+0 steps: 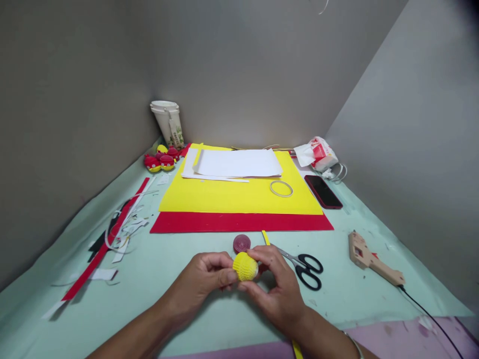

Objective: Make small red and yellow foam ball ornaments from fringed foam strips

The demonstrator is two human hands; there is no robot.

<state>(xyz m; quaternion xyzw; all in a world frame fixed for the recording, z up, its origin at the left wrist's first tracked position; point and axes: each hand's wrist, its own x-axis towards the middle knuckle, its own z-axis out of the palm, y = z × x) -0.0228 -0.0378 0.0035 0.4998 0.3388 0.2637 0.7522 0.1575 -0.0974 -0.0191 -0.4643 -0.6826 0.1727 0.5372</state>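
Note:
Both hands meet over the near middle of the pale green table (179, 299). My left hand (204, 281) and my right hand (275, 291) pinch a small yellow ribbed dome (245, 267) between their fingertips, left fingers on its left side, right fingers on its right side and underneath. A dark red ribbed disc (242, 243) lies flat just behind the dome. A yellow strip (265, 238) sticks out behind my right hand, and black-handled scissors (305, 267) lie directly to its right.
A yellow sheet (239, 197) over a red sheet (241, 223) holds white paper (237, 163) and a tape ring (281, 188). Glue gun (370, 259) and phone (323, 191) at right. Red-and-yellow finished pieces (162, 159), a cup (167, 122) and paper scraps (112, 239) at left.

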